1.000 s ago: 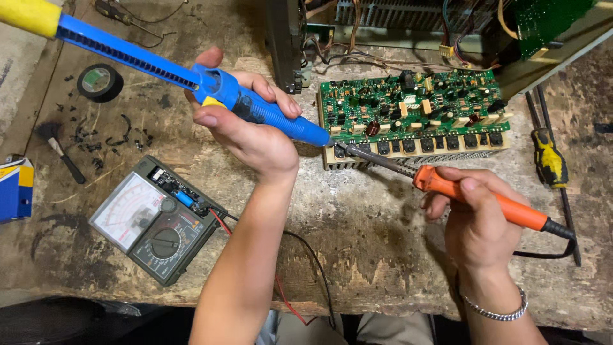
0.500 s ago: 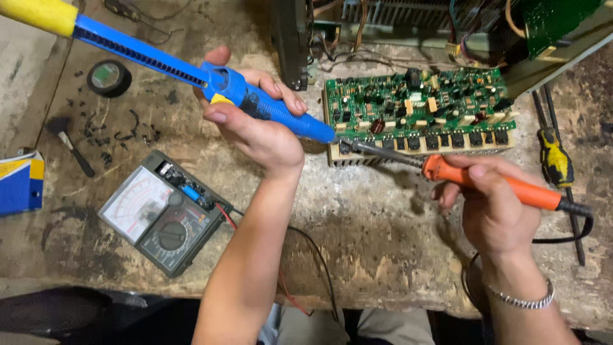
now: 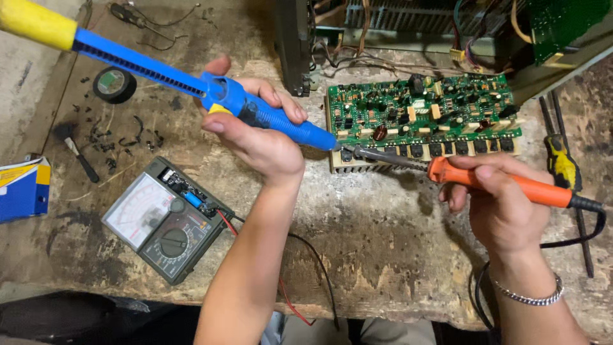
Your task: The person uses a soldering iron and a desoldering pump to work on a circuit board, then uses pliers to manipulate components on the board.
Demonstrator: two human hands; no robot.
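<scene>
The left hand (image 3: 258, 137) is wrapped tight around a blue suction pump (image 3: 268, 115) with a yellow end, thumb on the yellow button. The pump's tip points toward 3 o'clock and meets the near left edge of the green circuit board (image 3: 424, 115). The right hand (image 3: 501, 207) pinches the orange handle of a soldering iron (image 3: 498, 182) between thumb and fingers. The iron's metal tip points toward 9 o'clock and comes right up to the pump's tip at the board's edge. A black cord runs from the iron's back end toward 5 o'clock. A silver bracelet (image 3: 527, 295) sits on the right wrist.

The board lies on a rough, worn table (image 3: 383, 236), at about 1 o'clock from the left hand. At 7 o'clock from the left hand is a grey meter (image 3: 167, 218) with a dial and red and black wires. A roll of black tape (image 3: 114, 85) lies at 10 o'clock. A yellow and black screwdriver (image 3: 562, 163) lies at 2 o'clock from the right hand. A blue and yellow box (image 3: 24, 188) sits at the far left edge.
</scene>
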